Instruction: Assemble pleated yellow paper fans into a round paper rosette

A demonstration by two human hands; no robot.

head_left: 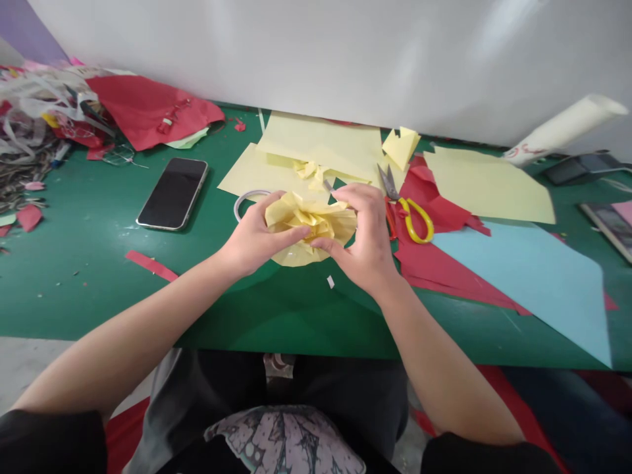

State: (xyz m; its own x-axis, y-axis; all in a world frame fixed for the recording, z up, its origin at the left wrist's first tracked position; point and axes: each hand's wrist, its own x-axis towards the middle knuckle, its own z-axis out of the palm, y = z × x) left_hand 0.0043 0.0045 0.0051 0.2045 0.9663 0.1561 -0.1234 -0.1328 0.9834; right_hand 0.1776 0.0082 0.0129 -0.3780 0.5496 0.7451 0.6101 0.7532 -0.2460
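A yellow paper flower with layered, crumpled petals is held up over the near part of the green table. My left hand grips its left side, thumb pressed in toward the centre. On the opposite side my right hand is closed on the flower's edge, its thumb also near the middle. Fingers under the petals are hidden. Behind the left hand lies a roll of tape, partly covered. Just right of my right hand are scissors with yellow and red handles. Small yellow paper scraps lie beyond the flower.
A phone lies at left, near a heap of scraps and wire. Yellow sheets, red paper and a blue sheet spread across the green table. A white paper roll leans at back right.
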